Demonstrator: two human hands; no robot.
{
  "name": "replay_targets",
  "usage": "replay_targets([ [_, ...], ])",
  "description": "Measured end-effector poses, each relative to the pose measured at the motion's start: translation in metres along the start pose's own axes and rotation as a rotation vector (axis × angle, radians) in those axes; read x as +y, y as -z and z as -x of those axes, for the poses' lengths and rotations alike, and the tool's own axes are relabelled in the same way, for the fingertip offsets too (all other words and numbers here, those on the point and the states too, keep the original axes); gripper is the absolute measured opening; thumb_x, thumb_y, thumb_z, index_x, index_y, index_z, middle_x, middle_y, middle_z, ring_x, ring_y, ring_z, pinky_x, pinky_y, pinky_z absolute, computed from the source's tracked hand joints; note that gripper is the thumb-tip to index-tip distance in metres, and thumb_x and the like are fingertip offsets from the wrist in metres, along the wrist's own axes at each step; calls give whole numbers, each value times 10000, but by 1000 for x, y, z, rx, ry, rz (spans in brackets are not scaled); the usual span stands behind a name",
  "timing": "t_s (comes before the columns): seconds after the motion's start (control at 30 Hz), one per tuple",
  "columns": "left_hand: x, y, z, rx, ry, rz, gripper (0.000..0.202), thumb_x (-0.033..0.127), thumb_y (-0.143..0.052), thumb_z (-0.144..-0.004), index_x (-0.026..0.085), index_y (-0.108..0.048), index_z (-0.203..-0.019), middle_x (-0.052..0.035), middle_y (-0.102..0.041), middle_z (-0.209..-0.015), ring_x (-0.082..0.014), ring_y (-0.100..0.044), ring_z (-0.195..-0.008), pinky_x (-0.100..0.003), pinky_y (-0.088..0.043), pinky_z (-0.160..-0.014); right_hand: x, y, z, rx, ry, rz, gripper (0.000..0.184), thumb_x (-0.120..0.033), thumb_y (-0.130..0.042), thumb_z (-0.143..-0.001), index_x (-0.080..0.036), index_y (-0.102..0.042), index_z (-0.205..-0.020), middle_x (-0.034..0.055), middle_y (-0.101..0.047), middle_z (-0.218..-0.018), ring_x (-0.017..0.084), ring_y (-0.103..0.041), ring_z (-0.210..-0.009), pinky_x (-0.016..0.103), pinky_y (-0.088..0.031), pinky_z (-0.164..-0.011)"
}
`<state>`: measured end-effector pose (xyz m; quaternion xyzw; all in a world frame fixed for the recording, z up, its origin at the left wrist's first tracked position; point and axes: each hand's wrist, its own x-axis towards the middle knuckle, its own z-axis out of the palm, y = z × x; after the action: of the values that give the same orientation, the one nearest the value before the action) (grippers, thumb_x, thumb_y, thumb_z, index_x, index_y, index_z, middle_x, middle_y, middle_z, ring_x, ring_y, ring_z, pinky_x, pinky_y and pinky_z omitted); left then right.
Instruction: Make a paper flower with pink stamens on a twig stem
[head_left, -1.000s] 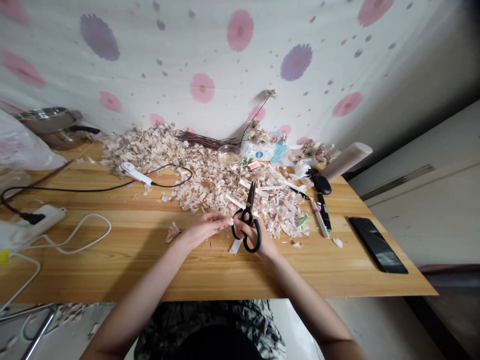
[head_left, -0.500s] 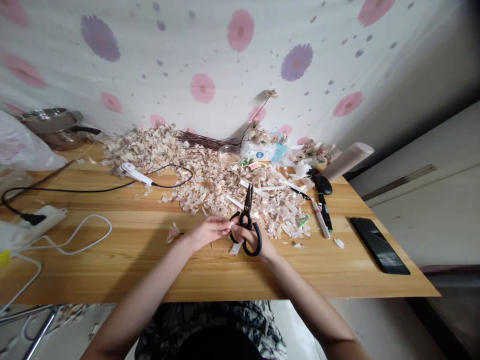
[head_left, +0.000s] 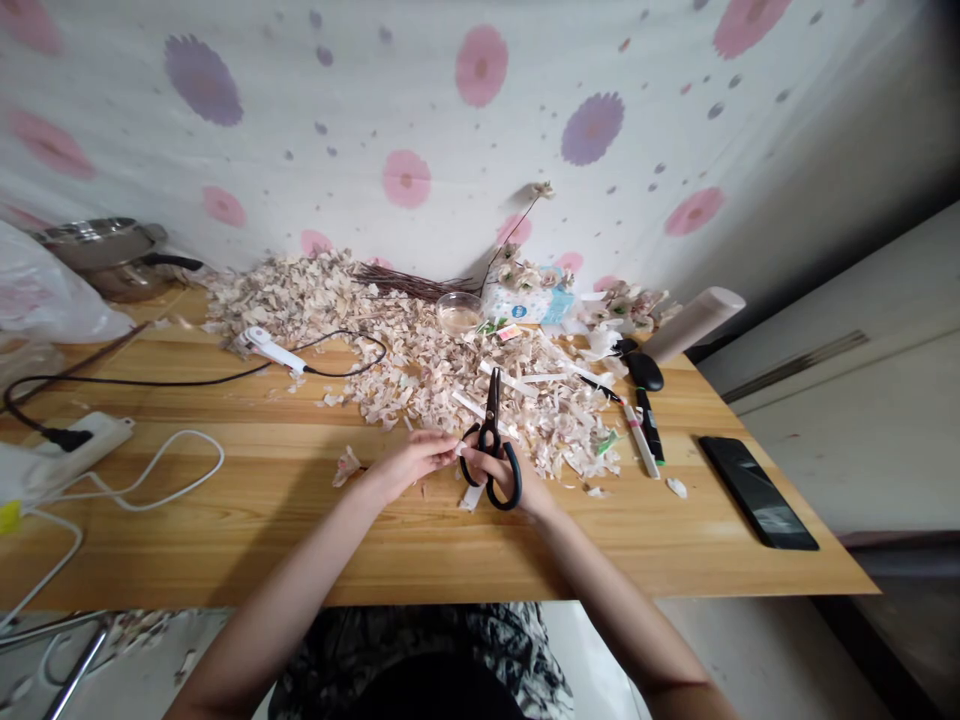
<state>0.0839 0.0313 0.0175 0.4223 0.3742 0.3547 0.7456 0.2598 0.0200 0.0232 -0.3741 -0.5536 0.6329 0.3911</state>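
Observation:
My left hand is closed, its fingertips pinching a small white piece, perhaps a petal or a scrap of paper. My right hand holds a pair of black scissors, with blades pointing away from me and nearly together. Its thumb and finger also meet at the same white piece. Behind both hands spreads a heap of pale petals. One pinkish petal cluster lies left of my left hand. A white strip rests on the table under the scissors' handles.
Brown twigs, a clear round dish and a tissue pack stand at the back. A white corded tool and a power strip lie left. To the right are pens and a phone.
My hands stay close together at nearly the same spot. The scissors have shifted very slightly to the left, and the view has tilted a touch.

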Motion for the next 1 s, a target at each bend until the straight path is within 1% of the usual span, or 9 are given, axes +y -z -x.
replay_targets([
  [0.2,-1,-1,2,34,-11,-76,174,280,-573,-892,112,-599,-933,-34,-623,-896,-142,-612,-776,-318,-529,-707,1,0,0,11,7,68,330,-493,-589,-823,-164,-562,-803,-49,-438,-514,96,-404,-476,232,-340,-492],
  [0.37,1,4,3,81,-61,-203,187,295,-593,-878,115,-615,-924,-28,-630,-868,-145,-609,-773,-326,-518,-721,-12,3,-2,61,-5,274,380,-531,-557,-832,-158,-584,-766,-28,-465,-520,109,-415,-490,241,-343,-509],
  [0.47,4,6,3,119,-107,-262,190,301,-604,-869,116,-622,-909,-32,-639,-884,-160,-613,-820,-352,-507,-770,-21,13,1,149,-14,466,375,-536,-555,-818,-165,-600,-785,-1,-529,-601,138,-463,-554,252,-359,-547],
  [0.53,10,7,4,141,-143,-283,187,303,-607,-867,119,-624,-890,-32,-644,-882,-163,-615,-832,-363,-499,-795,-22,25,9,229,-32,614,314,-486,-590,-796,-172,-604,-789,22,-574,-670,167,-502,-619,266,-364,-583],
  [0.6,18,7,8,158,-183,-292,185,305,-611,-862,121,-628,-877,-29,-650,-868,-160,-615,-820,-362,-492,-799,-18,40,22,306,-73,756,260,-431,-622,-758,-175,-588,-726,33,-574,-649,188,-510,-617,279,-352,-581],
  [0.73,41,6,21,221,-267,-286,224,350,-660,-809,133,-653,-865,-22,-666,-825,-154,-608,-785,-310,-472,-774,2,64,53,432,-131,961,183,-345,-606,-714,-169,-606,-763,85,-620,-745,242,-568,-702,311,-385,-626],
  [0.83,51,8,37,268,-315,-281,246,391,-693,-764,150,-674,-810,-28,-676,-797,-156,-603,-792,-256,-454,-763,17,70,70,469,-128,1041,236,-350,-591,-717,-154,-631,-843,126,-649,-846,284,-602,-797,353,-431,-695],
  [0.93,47,18,57,348,-344,-272,259,410,-702,-750,156,-668,-789,-39,-680,-775,-166,-609,-790,-248,-456,-754,20,65,74,498,-86,1076,300,-367,-592,-723,-134,-646,-904,173,-658,-904,337,-604,-860,438,-448,-765],
  [1.0,36,30,71,435,-356,-255,294,441,-714,-726,165,-652,-805,-43,-684,-766,-174,-615,-757,-262,-467,-720,6,53,69,521,-33,1082,308,-378,-558,-760,-125,-653,-907,202,-647,-922,369,-583,-911,503,-429,-811],
])
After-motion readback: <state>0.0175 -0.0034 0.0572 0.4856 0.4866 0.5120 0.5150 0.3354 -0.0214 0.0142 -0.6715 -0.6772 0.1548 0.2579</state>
